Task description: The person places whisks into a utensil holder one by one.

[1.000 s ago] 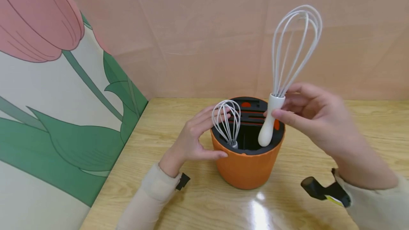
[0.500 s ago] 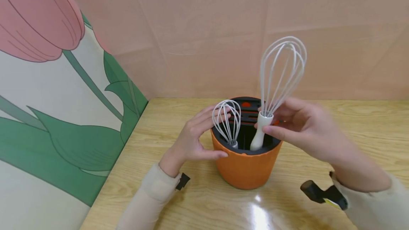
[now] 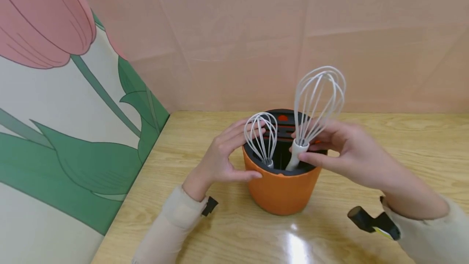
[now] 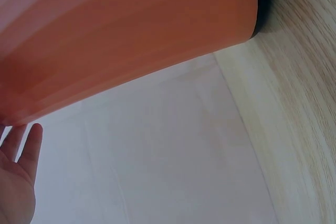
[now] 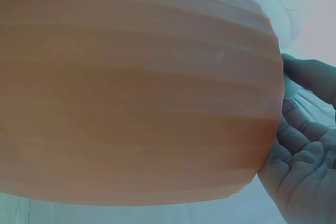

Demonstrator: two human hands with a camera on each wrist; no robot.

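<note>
An orange utensil holder (image 3: 282, 194) with a black slotted top stands on the wooden table. Inside its front opening, at the left, a small white whisk (image 3: 270, 163) stands wires up. My right hand (image 3: 351, 154) pinches a larger white whisk (image 3: 300, 148) by the upper handle; the handle's lower end is down in the same opening, hidden by the rim. My left hand (image 3: 227, 154) rests against the holder's left side, fingers stretched along the rim behind the small whisk and thumb at the front. Both wrist views are mostly filled by the orange wall (image 4: 131, 30).
Light wood table (image 3: 366, 251) surrounds the holder. Behind it rises a pinkish cloth backdrop (image 3: 234, 52). To the left, a panel (image 3: 110, 166) printed with a tulip borders the table. A black wrist mount (image 3: 373, 221) sits on the right sleeve.
My right hand has moved down and left, lowering the larger whisk's handle from above the holder into its front opening. The left hand and the small whisk stay in place.
</note>
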